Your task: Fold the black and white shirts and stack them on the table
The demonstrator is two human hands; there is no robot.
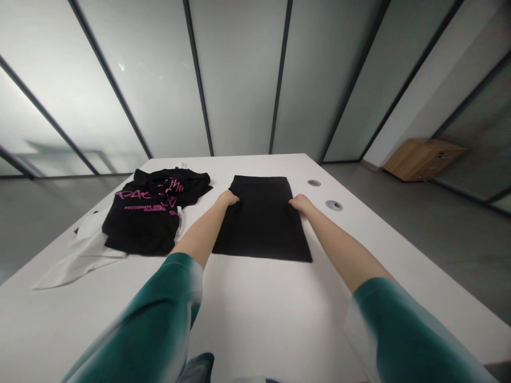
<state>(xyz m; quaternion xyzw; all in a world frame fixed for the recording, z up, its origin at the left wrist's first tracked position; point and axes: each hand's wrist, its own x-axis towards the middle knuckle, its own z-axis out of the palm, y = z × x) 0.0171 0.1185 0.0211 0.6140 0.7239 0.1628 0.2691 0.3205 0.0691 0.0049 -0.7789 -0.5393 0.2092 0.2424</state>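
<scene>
A black garment lies flat on the white table in front of me, roughly rectangular, with a seam or band along its far edge. Its exact kind cannot be made out. My left hand is closed on its left edge, above the middle. On the opposite edge, at about the same height, my right hand pinches the fabric. Both arms reach forward, and the cloth between the hands looks smooth. The fingertips are partly hidden by the hands themselves.
To the left lies a pile with a black T-shirt with pink lettering over white cloth. Two round grommets sit near the table's right side. Frosted glass panels stand behind; a wooden cabinet is at the far right.
</scene>
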